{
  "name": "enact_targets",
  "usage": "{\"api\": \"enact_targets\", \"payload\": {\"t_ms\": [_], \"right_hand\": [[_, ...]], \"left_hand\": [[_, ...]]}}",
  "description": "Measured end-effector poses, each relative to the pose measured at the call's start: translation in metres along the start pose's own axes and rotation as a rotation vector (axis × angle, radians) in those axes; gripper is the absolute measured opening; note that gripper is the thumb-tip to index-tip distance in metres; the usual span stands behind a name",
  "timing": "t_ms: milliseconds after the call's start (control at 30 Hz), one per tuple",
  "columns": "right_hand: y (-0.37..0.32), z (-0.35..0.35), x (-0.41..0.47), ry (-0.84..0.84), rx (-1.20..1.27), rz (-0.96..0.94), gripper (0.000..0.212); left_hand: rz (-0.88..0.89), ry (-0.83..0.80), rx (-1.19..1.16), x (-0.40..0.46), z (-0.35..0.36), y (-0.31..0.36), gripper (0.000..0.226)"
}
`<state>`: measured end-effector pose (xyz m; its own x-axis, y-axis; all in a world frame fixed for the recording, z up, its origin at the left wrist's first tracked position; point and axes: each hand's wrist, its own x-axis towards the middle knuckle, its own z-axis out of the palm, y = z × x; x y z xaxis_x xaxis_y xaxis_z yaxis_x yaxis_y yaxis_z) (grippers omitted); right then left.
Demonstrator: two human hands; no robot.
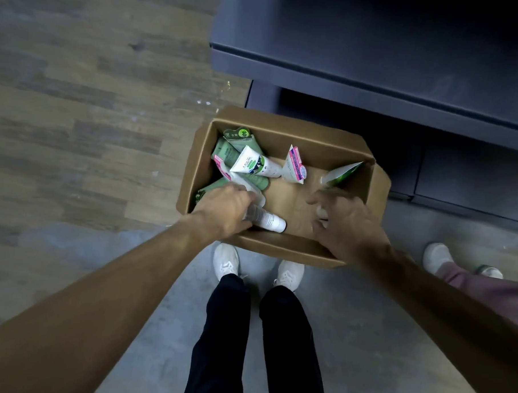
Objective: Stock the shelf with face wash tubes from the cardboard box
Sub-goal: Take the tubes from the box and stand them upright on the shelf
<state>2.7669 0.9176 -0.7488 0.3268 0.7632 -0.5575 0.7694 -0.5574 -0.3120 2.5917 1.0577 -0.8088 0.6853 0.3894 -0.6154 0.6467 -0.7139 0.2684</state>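
Note:
An open cardboard box (282,246) sits on the floor in front of my feet, holding several face wash tubes. My left hand (224,208) reaches into its left side and grips a white tube (267,220) lying along the near wall. My right hand (345,221) is inside the right part of the box, fingers curled over a small white tube end (322,214), mostly hidden. Green tubes (228,155) and a white tube with a green label (254,165) pile at the left. A pink-and-white tube (294,166) and a green-white tube (342,174) lean further right.
A dark grey shelf unit (376,67) stands just beyond the box, its lower shelf edge jutting over the box's far side. Another person's white shoe (436,256) and pink trouser leg are at the right. Wood-pattern floor lies to the left, grey floor under my feet.

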Motion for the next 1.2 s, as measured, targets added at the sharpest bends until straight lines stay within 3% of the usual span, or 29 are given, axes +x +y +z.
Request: {"api": "enact_targets", "payload": {"t_ms": [100, 300, 367, 467, 667, 800, 900, 1033, 1200], "right_hand": [[0.002, 0.001, 0.012, 0.063, 0.002, -0.074, 0.042], [0.004, -0.009, 0.040, -0.037, -0.212, -0.221, 0.065], [0.005, -0.007, 0.054, -0.003, -0.250, -0.246, 0.062], [0.005, 0.001, 0.069, 0.097, -0.246, -0.280, 0.041], [0.005, 0.011, 0.084, 0.173, -0.242, -0.287, 0.024], [0.004, 0.016, 0.086, 0.215, -0.211, -0.223, 0.034], [0.002, 0.020, 0.089, 0.201, -0.138, -0.175, 0.028], [0.002, 0.025, 0.088, 0.171, -0.165, -0.137, 0.027], [0.001, 0.030, 0.091, 0.196, -0.142, -0.087, 0.030]], "left_hand": [[0.057, -0.060, 0.090, 0.011, 0.013, -0.007, 0.045], [0.268, -0.084, 0.378, 0.026, 0.009, -0.004, 0.039], [0.326, -0.059, 0.536, 0.029, 0.009, 0.000, 0.036], [0.389, -0.042, 0.676, 0.035, 0.014, 0.006, 0.034], [0.340, -0.015, 0.377, 0.047, 0.000, -0.004, 0.032], [0.380, 0.119, 0.275, 0.047, 0.004, -0.004, 0.023], [0.363, 0.166, 0.203, 0.045, 0.003, 0.002, 0.022], [0.334, 0.163, 0.087, 0.042, 0.008, 0.011, 0.027], [0.157, 0.093, -0.211, 0.041, 0.014, 0.010, 0.041]]}}
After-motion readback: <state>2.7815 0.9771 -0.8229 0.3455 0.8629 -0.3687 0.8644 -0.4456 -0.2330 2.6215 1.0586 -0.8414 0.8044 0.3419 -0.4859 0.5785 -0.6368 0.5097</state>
